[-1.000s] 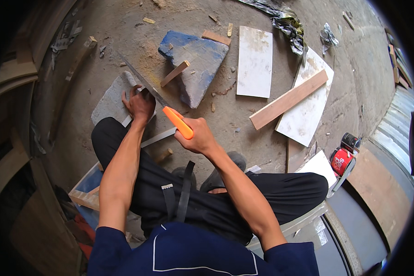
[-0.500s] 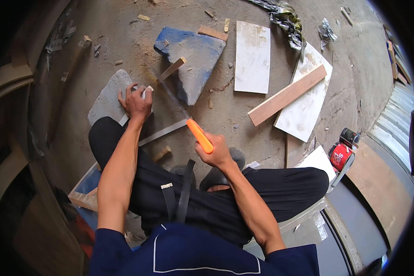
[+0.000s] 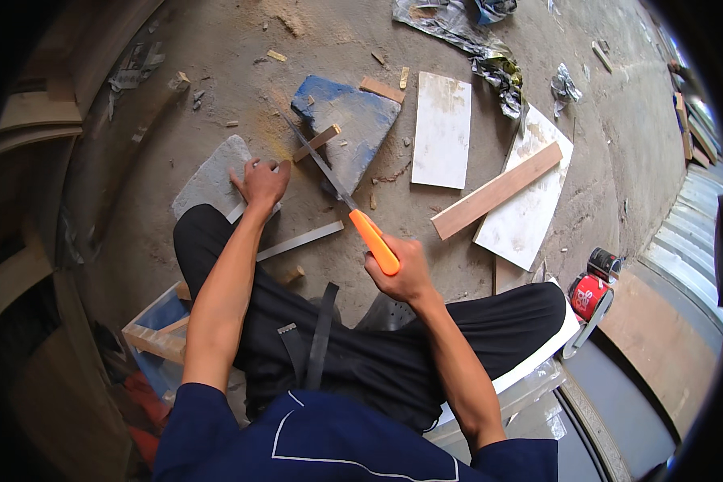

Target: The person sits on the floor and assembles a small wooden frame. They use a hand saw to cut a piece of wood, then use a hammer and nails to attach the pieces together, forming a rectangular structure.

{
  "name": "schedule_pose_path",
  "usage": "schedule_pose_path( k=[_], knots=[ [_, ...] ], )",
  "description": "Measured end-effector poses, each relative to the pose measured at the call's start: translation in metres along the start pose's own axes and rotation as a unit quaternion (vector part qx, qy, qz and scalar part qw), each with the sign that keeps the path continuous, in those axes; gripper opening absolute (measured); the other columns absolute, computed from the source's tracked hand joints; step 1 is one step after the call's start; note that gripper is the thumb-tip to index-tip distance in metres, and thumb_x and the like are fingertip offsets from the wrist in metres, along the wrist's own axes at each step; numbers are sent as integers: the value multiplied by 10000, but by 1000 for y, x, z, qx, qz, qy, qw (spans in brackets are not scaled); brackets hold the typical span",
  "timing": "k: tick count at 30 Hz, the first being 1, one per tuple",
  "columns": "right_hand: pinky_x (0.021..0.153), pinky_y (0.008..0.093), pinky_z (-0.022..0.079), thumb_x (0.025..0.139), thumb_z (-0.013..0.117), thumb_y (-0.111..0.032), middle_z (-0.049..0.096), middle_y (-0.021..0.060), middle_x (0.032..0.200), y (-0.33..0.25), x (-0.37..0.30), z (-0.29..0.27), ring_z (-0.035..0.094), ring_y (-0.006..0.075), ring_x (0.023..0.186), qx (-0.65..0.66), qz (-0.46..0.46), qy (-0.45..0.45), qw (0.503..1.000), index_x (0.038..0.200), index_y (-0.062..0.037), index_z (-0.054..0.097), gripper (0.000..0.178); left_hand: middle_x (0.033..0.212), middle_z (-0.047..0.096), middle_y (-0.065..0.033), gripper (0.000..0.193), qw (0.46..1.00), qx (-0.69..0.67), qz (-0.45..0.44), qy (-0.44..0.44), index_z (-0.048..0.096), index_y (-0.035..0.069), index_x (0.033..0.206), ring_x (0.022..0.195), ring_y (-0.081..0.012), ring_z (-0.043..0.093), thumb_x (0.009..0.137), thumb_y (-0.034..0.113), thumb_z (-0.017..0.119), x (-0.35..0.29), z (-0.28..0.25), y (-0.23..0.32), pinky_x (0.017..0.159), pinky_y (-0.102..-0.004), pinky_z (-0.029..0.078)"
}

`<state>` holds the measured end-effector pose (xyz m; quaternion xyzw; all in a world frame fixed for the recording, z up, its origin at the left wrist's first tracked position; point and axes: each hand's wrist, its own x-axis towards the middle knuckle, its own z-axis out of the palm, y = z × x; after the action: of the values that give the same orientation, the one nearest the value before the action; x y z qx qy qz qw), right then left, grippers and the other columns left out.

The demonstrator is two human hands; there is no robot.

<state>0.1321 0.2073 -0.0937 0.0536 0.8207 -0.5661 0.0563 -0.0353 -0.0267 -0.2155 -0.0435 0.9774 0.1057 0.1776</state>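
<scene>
My right hand (image 3: 402, 271) is closed round the orange handle of a hand saw (image 3: 329, 173). The saw's narrow blade slants away to the far left and crosses a short wooden stick (image 3: 323, 138). That stick juts from the left side of a blue-stained stone block (image 3: 365, 132). My left hand (image 3: 263, 183) is over the near right part of a pale grey stone slab (image 3: 213, 173), its fingers curled down. What it grips, if anything, is hidden under the fingers. A flat metal strip (image 3: 301, 241) lies to the right of my left forearm.
White boards (image 3: 442, 132) lie right of the block, one under a reddish plank (image 3: 498, 189). Crumpled foil (image 3: 502, 80) is beyond. Red and black cans (image 3: 590, 296) stand beside my knee at right. A wooden-framed box (image 3: 154, 341) sits at left. Wood scraps and sawdust litter the floor.
The saw and my right hand have shifted right and nearer in the picture; the blade is no longer blurred. The view has tilted, moving the scene lower. The pale piece at my left fingers is now hidden.
</scene>
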Motion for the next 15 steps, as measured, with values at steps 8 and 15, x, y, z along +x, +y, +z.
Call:
schedule_pose_path(
  k=[8, 15],
  knots=[
    [518, 365, 449, 757, 646, -122, 552, 168, 592, -6, -4, -16, 568, 320, 509, -22, -23, 28, 999, 719, 4, 563, 155, 1058, 701, -140, 473, 992, -104, -61, -29, 701, 79, 1071, 1067, -350, 617, 927, 426, 414, 25, -15, -18, 1125, -546, 121],
    [542, 404, 475, 758, 658, -170, 592, 197, 636, 11, -5, -16, 599, 375, 565, -37, -1, 46, 998, 770, -4, 606, 174, 941, 693, -77, 194, 972, 45, 227, 50, 708, 138, 977, 939, -273, 637, 870, 254, 595, -21, -24, -6, 842, -451, 488]
  ],
)
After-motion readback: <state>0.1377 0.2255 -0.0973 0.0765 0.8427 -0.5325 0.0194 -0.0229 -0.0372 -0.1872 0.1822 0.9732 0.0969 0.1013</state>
